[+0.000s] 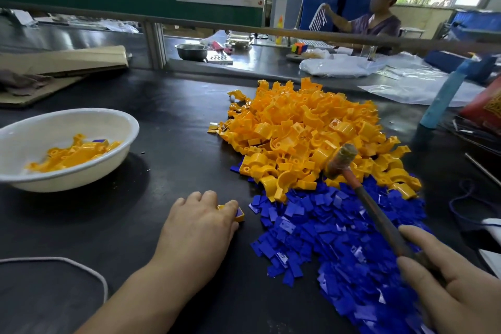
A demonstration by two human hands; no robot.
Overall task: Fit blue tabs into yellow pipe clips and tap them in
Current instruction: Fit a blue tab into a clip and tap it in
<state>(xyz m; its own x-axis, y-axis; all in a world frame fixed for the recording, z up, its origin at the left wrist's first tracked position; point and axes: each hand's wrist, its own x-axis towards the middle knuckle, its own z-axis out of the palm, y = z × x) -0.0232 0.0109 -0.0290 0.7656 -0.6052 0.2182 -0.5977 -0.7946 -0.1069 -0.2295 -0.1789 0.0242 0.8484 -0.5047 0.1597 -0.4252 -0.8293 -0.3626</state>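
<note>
Dark bench (151, 106), open stretch beside bowl (113, 160); left hand (198, 222) pinching clip (240, 214), right hand (455, 287) gripping hammer (376, 214).

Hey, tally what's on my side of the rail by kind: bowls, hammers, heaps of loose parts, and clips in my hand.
Bowls: 1, the white round bowl
Hammers: 1, the brown-handled hammer in the right hand
Heaps: 2, the yellow plastic pipe clips and the blue plastic tabs
Held clips: 1, the yellow clip with a blue tab held by the left hand
Total: 5
</note>
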